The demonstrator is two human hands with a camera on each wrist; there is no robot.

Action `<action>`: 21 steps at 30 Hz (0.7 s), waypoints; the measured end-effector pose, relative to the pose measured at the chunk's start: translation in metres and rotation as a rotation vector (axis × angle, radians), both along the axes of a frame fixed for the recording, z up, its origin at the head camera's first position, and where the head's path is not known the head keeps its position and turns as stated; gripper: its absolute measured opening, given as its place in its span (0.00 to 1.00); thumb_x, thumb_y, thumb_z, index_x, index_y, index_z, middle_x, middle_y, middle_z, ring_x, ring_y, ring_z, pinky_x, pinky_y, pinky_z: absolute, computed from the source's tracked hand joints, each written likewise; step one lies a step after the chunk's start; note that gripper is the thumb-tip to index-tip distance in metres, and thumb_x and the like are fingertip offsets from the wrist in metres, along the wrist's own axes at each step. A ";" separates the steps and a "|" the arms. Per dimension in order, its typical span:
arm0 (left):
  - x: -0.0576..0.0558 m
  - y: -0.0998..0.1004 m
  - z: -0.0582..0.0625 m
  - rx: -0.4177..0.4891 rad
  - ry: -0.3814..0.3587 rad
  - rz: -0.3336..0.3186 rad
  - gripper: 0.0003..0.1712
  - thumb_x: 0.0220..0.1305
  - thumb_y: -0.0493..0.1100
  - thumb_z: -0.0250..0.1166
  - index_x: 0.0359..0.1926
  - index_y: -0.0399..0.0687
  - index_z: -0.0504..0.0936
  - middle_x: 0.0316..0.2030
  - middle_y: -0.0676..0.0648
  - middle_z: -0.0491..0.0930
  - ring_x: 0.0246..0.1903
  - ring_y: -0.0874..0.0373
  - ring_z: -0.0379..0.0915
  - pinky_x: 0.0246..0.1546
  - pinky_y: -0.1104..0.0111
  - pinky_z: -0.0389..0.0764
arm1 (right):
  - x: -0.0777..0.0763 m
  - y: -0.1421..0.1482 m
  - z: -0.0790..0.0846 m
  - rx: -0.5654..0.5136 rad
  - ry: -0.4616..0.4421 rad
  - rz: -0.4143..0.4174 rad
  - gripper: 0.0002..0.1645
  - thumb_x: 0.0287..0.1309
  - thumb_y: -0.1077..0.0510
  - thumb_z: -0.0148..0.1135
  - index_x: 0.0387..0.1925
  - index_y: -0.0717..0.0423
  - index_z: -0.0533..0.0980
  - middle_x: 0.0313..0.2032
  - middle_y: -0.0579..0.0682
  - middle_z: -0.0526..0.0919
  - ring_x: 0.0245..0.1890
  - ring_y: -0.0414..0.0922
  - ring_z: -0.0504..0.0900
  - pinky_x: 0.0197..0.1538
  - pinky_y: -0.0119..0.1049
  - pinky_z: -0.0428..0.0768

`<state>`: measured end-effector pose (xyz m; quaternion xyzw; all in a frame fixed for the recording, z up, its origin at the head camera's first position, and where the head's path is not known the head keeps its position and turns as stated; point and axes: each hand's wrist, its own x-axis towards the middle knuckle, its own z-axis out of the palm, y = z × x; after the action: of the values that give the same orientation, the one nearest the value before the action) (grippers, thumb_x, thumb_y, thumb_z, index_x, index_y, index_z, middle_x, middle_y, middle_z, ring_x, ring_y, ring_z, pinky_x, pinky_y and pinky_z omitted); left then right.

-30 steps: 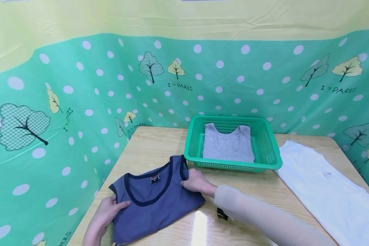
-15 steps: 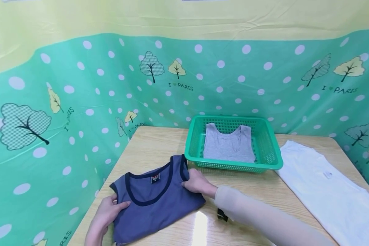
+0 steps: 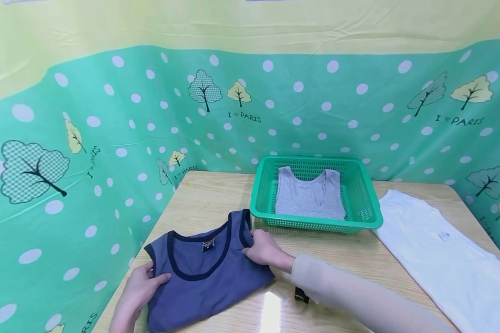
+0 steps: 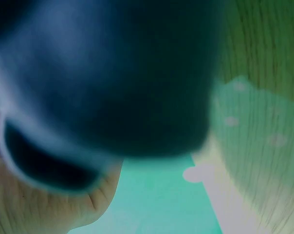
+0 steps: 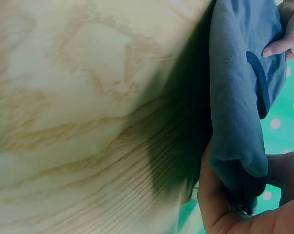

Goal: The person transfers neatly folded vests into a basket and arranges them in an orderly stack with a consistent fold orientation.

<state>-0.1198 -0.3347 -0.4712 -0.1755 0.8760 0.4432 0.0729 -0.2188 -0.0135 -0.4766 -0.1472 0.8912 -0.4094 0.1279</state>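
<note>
Over the near left of the table (image 3: 204, 189), in the head view, the blue vest (image 3: 208, 291) is spread between two hands, its neckline facing away from the person. The left hand (image 3: 138, 289) pinches one armhole edge, thumb lying on top and fingers tucked beneath; the right hand (image 3: 265, 249) is closed on the other side by the shoulder strap. Gripping opposite sides probably keeps the cloth level and its layers together. Just beyond the right hand stands the green basket (image 3: 316, 222), with a grey top (image 3: 310, 200) lying in it, neckline also to the far side, perhaps so that pieces lie alike. A white shirt (image 3: 446, 249) lies at the right, likely put there to leave working room. (Something black (image 3: 301, 295) shows by the right sleeve (image 3: 341, 282), too covered to name.)

From the left wrist, blurred dark cloth fills most of the view, with part of the hand below; how the fingers sit, I cannot tell there.

From the right wrist, the vest's rounded edge looks like a fold, and the shadow beside it suggests it is raised off the wood. The right hand curls round its near end, probably to stop the layers slipping; the left thumb presses the far end.
</note>
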 end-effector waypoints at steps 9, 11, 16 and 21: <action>0.007 -0.006 0.005 -0.060 -0.012 0.002 0.32 0.67 0.37 0.70 0.63 0.16 0.71 0.52 0.22 0.81 0.48 0.35 0.83 0.50 0.47 0.83 | 0.011 -0.006 0.008 -0.019 0.024 0.040 0.17 0.59 0.60 0.76 0.46 0.62 0.82 0.37 0.50 0.84 0.41 0.46 0.81 0.45 0.44 0.82; 0.008 -0.008 0.006 -0.047 -0.025 0.002 0.33 0.67 0.37 0.70 0.63 0.16 0.71 0.52 0.23 0.81 0.48 0.35 0.83 0.49 0.47 0.83 | 0.013 -0.007 0.009 -0.031 0.038 0.054 0.16 0.58 0.61 0.76 0.45 0.62 0.81 0.35 0.49 0.83 0.39 0.46 0.81 0.44 0.44 0.81; 0.009 -0.014 0.009 -0.015 -0.048 0.001 0.34 0.69 0.39 0.69 0.65 0.16 0.69 0.55 0.22 0.80 0.51 0.33 0.82 0.51 0.47 0.83 | 0.017 -0.010 0.014 -0.069 0.072 0.082 0.14 0.58 0.62 0.76 0.43 0.62 0.81 0.32 0.47 0.81 0.36 0.43 0.79 0.42 0.41 0.81; 0.010 -0.016 0.014 -0.025 -0.060 0.027 0.36 0.68 0.41 0.70 0.66 0.18 0.69 0.56 0.22 0.79 0.51 0.33 0.82 0.52 0.47 0.82 | 0.020 -0.012 0.018 -0.076 0.090 0.092 0.14 0.59 0.61 0.75 0.44 0.61 0.81 0.32 0.45 0.81 0.35 0.42 0.78 0.42 0.40 0.80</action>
<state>-0.1093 -0.3510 -0.4573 -0.2014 0.8764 0.4279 0.0908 -0.1984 -0.0257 -0.4584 -0.2110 0.8723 -0.4295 0.1009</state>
